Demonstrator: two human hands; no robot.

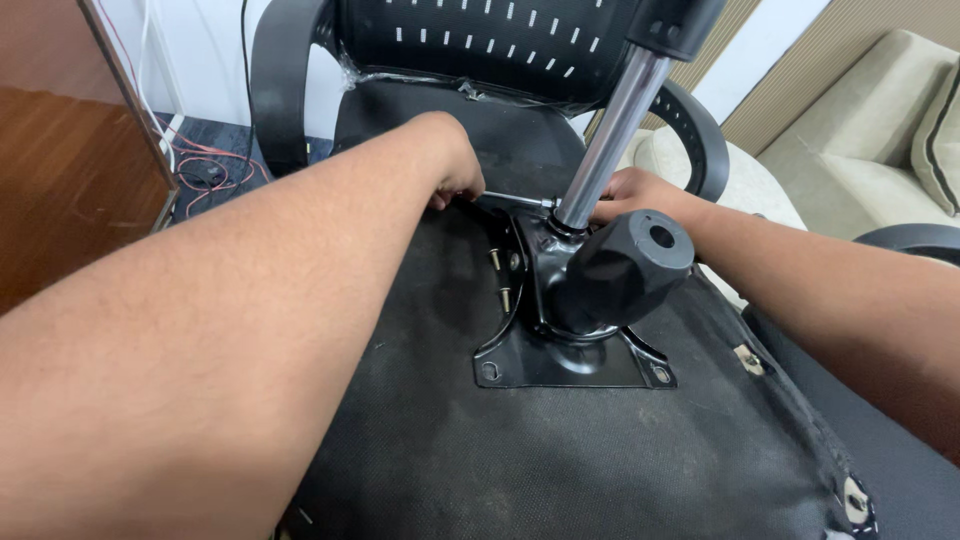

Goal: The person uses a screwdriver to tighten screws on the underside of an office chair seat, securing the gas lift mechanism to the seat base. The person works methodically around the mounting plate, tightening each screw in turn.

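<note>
An upturned black office chair seat [560, 460] lies in front of me, its fabric underside facing up. A black metal mounting plate [560, 365] with a large black knob [620, 270] is fixed at its middle, and a chrome cylinder [610, 130] rises from it. My left hand [440, 160] is closed around a thin metal tool [515, 198] that points at the plate's far side. My right hand [640, 195] rests behind the chrome cylinder, touching the plate; its fingers are hidden. Two brass-coloured bolts [500, 275] stick up at the plate's left edge.
Another black chair with a mesh back [480, 40] and curved armrests [280, 80] stands behind the seat. A wooden panel [60, 170] is at the left with cables [200, 165] on the floor. A beige sofa [880, 130] sits at the right.
</note>
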